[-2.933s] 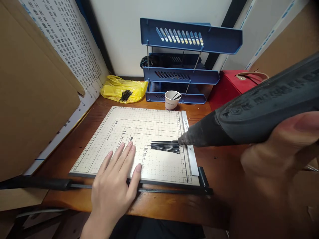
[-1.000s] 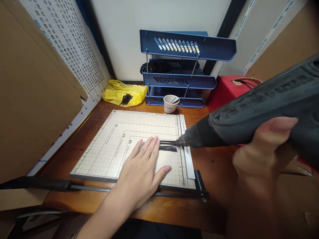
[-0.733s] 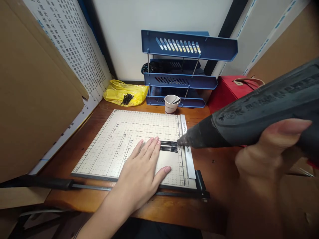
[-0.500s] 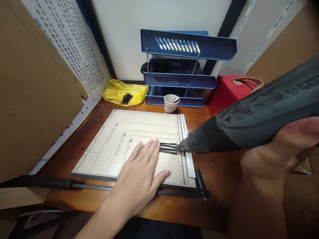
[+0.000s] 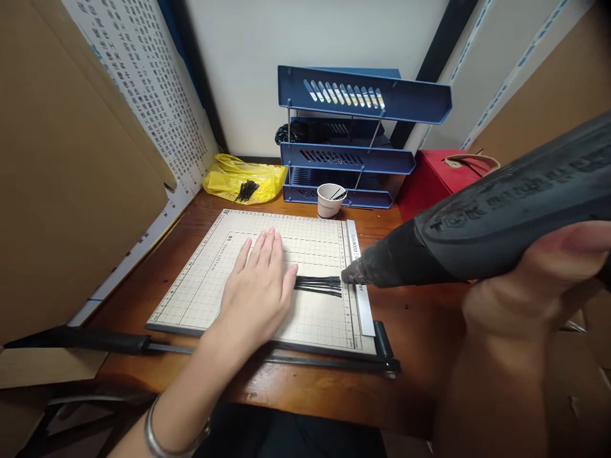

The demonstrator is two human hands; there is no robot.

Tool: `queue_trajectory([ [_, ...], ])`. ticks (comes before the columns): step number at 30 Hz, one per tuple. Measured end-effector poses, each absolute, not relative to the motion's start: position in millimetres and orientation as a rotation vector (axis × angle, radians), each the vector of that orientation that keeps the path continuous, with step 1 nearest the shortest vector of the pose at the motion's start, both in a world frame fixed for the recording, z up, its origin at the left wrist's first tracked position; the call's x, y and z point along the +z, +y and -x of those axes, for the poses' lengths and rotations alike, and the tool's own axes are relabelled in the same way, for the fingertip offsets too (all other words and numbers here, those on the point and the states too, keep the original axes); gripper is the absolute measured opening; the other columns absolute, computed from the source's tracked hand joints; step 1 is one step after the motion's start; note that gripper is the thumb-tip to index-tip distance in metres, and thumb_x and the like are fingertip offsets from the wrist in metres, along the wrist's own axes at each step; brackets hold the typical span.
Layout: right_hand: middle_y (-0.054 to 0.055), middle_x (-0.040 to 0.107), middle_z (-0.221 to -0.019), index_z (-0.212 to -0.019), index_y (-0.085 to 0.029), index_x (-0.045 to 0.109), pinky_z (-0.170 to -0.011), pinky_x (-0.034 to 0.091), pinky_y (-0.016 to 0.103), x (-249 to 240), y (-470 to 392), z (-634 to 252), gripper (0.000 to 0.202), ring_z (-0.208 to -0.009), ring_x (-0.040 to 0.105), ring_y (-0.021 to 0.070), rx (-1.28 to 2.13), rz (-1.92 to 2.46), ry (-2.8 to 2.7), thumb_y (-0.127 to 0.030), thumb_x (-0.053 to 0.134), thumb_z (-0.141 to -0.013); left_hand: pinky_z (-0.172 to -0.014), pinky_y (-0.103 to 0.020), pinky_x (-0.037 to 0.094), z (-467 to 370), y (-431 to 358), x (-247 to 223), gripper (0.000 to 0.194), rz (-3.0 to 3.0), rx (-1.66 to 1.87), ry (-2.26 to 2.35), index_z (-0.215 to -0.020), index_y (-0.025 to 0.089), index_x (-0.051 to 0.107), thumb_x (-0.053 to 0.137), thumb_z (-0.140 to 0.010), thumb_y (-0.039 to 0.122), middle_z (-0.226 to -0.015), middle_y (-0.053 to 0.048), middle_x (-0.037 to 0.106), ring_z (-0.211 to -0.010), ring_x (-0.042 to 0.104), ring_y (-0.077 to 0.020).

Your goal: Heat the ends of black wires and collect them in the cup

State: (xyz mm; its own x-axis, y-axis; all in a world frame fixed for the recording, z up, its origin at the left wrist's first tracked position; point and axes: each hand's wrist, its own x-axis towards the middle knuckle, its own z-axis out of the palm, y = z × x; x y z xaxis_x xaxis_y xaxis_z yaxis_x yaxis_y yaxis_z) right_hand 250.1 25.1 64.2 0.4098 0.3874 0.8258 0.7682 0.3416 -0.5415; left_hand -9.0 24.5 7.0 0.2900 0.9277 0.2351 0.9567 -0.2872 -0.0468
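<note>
Several thin black cords (image 5: 319,285) lie side by side on the gridded board of a paper trimmer (image 5: 200,280). My left hand (image 5: 258,280) rests flat on the board, fingers stretched out, and covers the cords' left ends. In my right hand (image 5: 534,273) is a large dark heat gun (image 5: 477,222), its body marked TGK. The gun's narrow nozzle points left, close to the cords' right ends by the trimmer's metal strip. Whether the nozzle touches the cords I cannot tell. The trimmer's blade arm (image 5: 305,361) lies along the near edge.
Behind the board stand a paper cup (image 5: 330,202) with black pieces in it and a blue tiered tray (image 5: 348,156). A yellow plastic bag (image 5: 219,181) with a black bundle (image 5: 247,190) on it lies at back left. A red box (image 5: 424,175) and cardboard panels (image 5: 62,159) flank the table.
My left hand has slid left and away from me, uncovering more of the cords. The heat gun's nozzle has shifted slightly. The view has moved a little, and a bracelet now shows on my left wrist.
</note>
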Motion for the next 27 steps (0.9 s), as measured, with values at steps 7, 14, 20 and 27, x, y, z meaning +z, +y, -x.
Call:
queue_trajectory([
  [7,-0.002,0.055,-0.142,-0.135,-0.032,0.061,-0.126,0.021,0.049,68,35,-232,0.059,-0.149,0.034,0.0266,-0.403,1.137,-1.251,-0.07,0.037,-0.096,-0.125,-0.049,0.017,2,51,-2,0.064,2.403,-0.131,-1.706,-0.152,-0.004,0.039,0.027,-0.105,0.038,-0.16,-0.023,0.034,-0.151,0.031,-0.0319],
  [14,-0.004,0.061,-0.134,-0.139,-0.04,0.057,-0.125,0.023,0.047,61,43,-242,0.052,-0.145,0.04,0.0266,-0.331,1.013,-1.253,-0.066,0.045,-0.096,-0.126,-0.051,0.013,-1,55,7,0.059,2.397,-0.233,-1.774,-0.151,-0.002,0.041,0.027,-0.107,0.034,-0.16,-0.021,0.038,-0.151,0.032,-0.0318],
  [20,-0.007,0.059,-0.137,-0.138,-0.039,0.06,-0.126,0.021,0.044,63,38,-248,0.052,-0.145,0.039,0.0263,-0.288,1.034,-1.232,-0.066,0.047,-0.095,-0.104,-0.048,0.042,22,47,29,0.054,2.895,-0.454,-1.785,-0.126,0.022,0.064,0.063,-0.09,0.062,-0.133,-0.008,0.062,-0.12,0.054,-0.0305],
  [27,-0.006,0.058,-0.14,-0.137,-0.038,0.062,-0.129,0.013,0.043,63,37,-239,0.049,-0.149,0.033,0.0233,-0.238,1.112,-1.218,-0.064,0.05,-0.096,-0.09,-0.038,0.043,22,59,18,0.015,2.947,-0.57,-1.698,-0.099,0.021,0.071,0.067,-0.094,0.036,-0.103,-0.004,0.069,-0.1,0.057,-0.0241],
])
